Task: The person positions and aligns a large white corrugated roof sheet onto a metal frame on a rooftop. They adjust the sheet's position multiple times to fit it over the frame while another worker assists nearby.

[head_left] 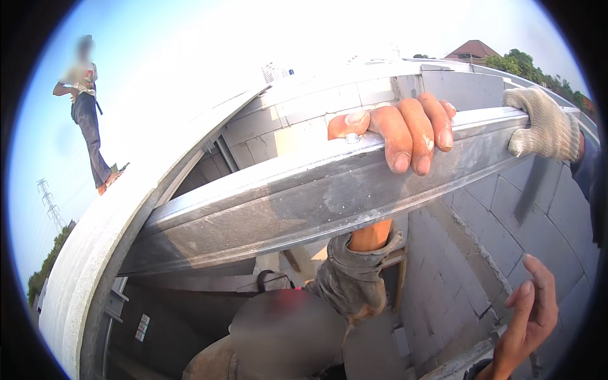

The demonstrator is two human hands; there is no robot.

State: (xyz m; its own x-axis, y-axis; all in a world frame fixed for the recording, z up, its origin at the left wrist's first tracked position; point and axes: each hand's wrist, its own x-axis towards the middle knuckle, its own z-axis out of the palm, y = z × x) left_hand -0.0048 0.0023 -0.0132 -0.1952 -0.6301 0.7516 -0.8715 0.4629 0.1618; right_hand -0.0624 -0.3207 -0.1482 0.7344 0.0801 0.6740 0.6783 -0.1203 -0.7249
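A long silvery metal beam [297, 209] slants across the view from lower left to upper right. At its right end my right hand [546, 123], in a knitted off-white glove, grips it, fingers over the top and thumb on the near side. My bare left hand [531, 316] is raised at the lower right, apart from the beam, holding nothing visible; its thumb and finger are loosely curved and apart. A co-worker's bare hand [411, 133] is hooked over the beam's middle, beside a small round pale piece [353, 137] on the top face.
Below the beam stands the co-worker, with a grey sleeve [354, 278]. Grey block walls [506, 209] rise at the right and behind. A pale roof edge [82, 291] curves along the left, where another person [88, 114] stands higher up. Dark space lies beneath.
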